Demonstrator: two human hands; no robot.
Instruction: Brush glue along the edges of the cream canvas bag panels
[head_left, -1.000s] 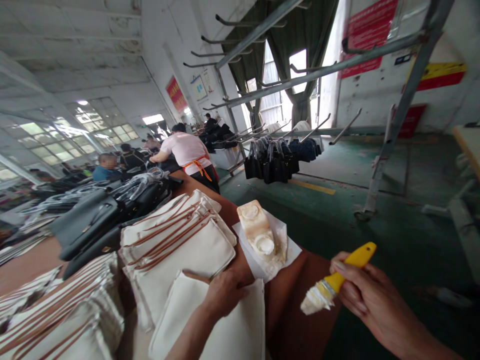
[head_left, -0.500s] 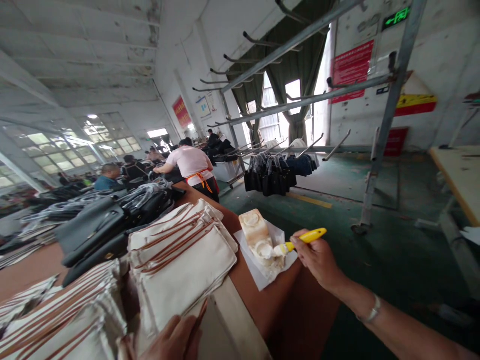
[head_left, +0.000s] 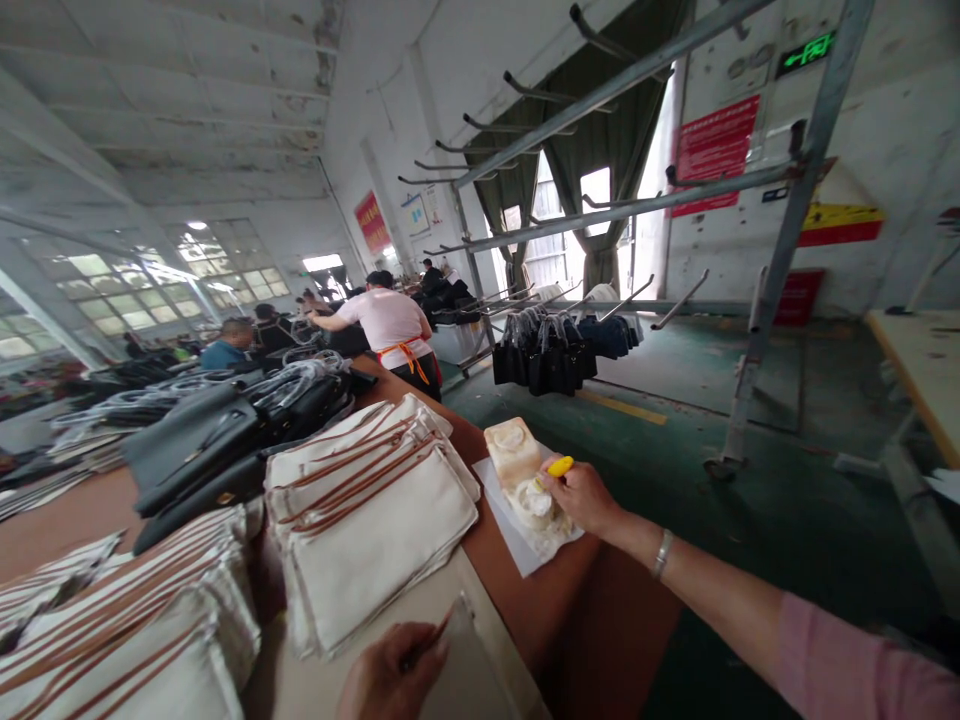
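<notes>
My right hand (head_left: 589, 497) grips a brush by its yellow handle (head_left: 560, 466), the bristles down in white paste (head_left: 537, 508) at the open mouth of a stained plastic container (head_left: 511, 450). The container lies on a white sheet (head_left: 513, 545) on the brown table. Low in view, my left hand (head_left: 397, 665) is closed, pinching the brown-trimmed edge of a cream fabric piece (head_left: 472, 660). Just beyond it lies a stack of cream fabric pouches with brown trim (head_left: 390, 520). Another cream stack (head_left: 150, 640) is to the left.
Black bags (head_left: 195, 450) with plastic-wrapped handles are piled at the left back. A co-worker in a pink top (head_left: 390, 320) leans over the table's far end. A metal rack (head_left: 780, 260) with hanging black bags (head_left: 544, 355) stands right of the table (head_left: 510, 640).
My right hand has moved left and tipped the brush more upright in the paste. My left hand has shifted right and slightly away from me with the fabric edge. The view has shifted slightly.
</notes>
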